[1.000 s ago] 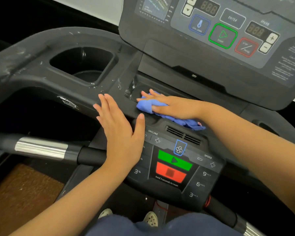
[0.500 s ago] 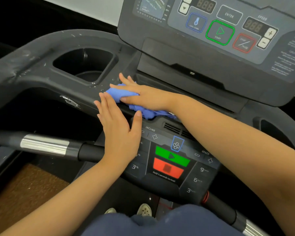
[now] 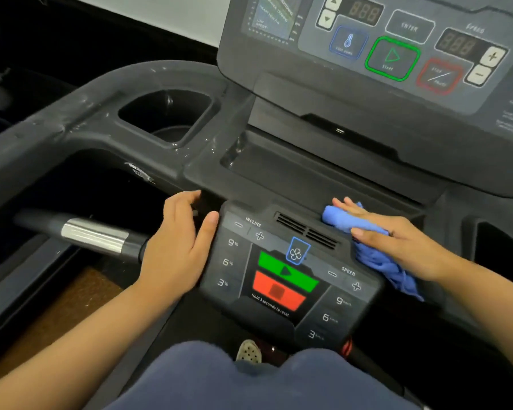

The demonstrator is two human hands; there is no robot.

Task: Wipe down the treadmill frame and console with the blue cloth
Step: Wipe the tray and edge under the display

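My right hand (image 3: 397, 241) presses the bunched blue cloth (image 3: 376, 261) flat against the upper right corner of the lower control panel (image 3: 285, 279), beside its vent slots. Part of the cloth hangs below my palm. My left hand (image 3: 178, 250) rests on the left edge of that panel, thumb on its face and fingers curled over the frame edge, holding nothing loose. The upper console (image 3: 382, 54) with its start and stop buttons tilts above. The dark grey treadmill frame (image 3: 71, 125) curves off to the left, with streaks on it.
A deep cup holder (image 3: 166, 116) sits in the frame at left, and a shallow tray (image 3: 308, 173) lies under the console. A chrome-banded handlebar (image 3: 92, 235) juts left below my left hand. Brown matting (image 3: 57, 315) and my knees (image 3: 249, 380) fill the bottom.
My right hand has swept the cloth from the left end of the tray, near the cup holder, across to the right corner of the lower panel. My left hand slid slightly down the panel's left edge.
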